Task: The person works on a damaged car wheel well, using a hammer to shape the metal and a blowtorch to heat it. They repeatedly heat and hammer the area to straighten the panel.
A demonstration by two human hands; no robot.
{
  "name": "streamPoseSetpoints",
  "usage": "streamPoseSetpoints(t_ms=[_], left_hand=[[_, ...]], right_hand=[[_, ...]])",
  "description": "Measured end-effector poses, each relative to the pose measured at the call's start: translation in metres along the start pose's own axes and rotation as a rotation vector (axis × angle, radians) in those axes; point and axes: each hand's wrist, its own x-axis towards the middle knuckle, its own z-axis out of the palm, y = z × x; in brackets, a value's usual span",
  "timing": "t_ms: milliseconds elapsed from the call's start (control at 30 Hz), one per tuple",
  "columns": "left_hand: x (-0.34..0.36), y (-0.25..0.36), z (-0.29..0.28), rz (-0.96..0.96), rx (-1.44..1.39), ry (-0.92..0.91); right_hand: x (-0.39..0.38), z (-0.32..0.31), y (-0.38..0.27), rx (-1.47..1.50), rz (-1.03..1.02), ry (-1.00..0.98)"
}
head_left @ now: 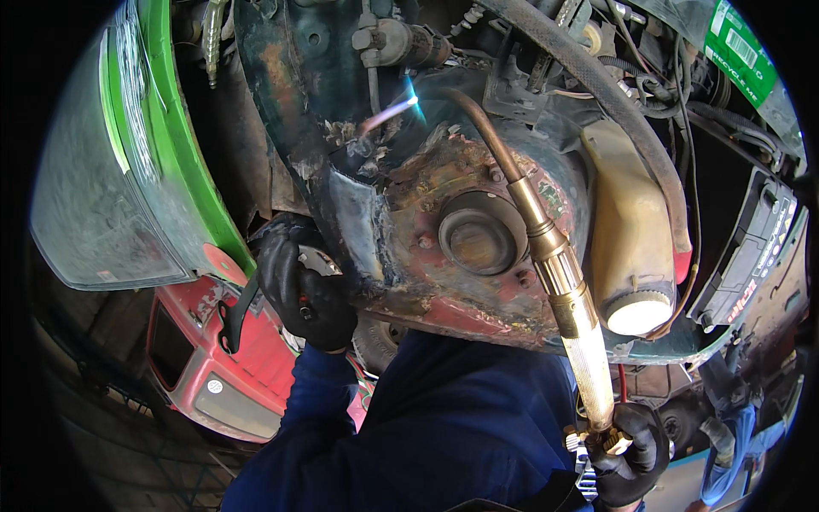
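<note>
My right hand (pixel 633 456), in a black glove, is closed on the valve end of a brass gas torch (pixel 563 286). Its bent copper neck reaches up and left, and a bright blue-white flame (pixel 413 101) burns at the tip. The flame points toward a bare grey metal patch (pixel 357 222) on a rusty car body panel (pixel 444 183), near some torn, burnt edges. My left hand (pixel 307 290), also black-gloved, is curled at the panel's left edge. A shiny metal piece shows by its fingers, and a black handle-like part (pixel 229 326) sticks out beside it; its grip is partly hidden.
A cream plastic reservoir (pixel 636 230) stands right of the torch, under a thick dark hose (pixel 597 81). Farther right sits a battery (pixel 746 247). A bright green body part with a headlamp (pixel 102 188) juts in at left. Behind lies a red vehicle (pixel 230 358).
</note>
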Motion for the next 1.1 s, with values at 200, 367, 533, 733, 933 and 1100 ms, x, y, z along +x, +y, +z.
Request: streamPoseSetpoints(t_ms=[200,367,533,733,933,1100], left_hand=[[0.003,0.003,0.002,0.010,0.011,-0.025],[0.005,0.007,0.000,-0.011,0.005,-0.044],[0.005,0.006,0.000,-0.002,-0.032,-0.028],[0.001,-0.003,-0.002,-0.002,-0.060,-0.011],[-0.006,-0.008,-0.002,-0.017,-0.141,0.005],[-0.008,-0.010,-0.003,0.042,-0.063,0.084]], right_hand=[[-0.001,-0.009,0.010,0.022,-0.028,-0.025],[-0.006,-0.011,0.010,0.012,0.004,-0.013],[-0.003,-0.010,0.006,-0.036,-0.005,-0.012],[-0.008,-0.003,0.006,-0.083,-0.084,0.045],[-0.018,0.007,0.000,0.023,0.065,0.027],[-0.019,0.022,-0.011,-0.203,-0.102,0.102]])
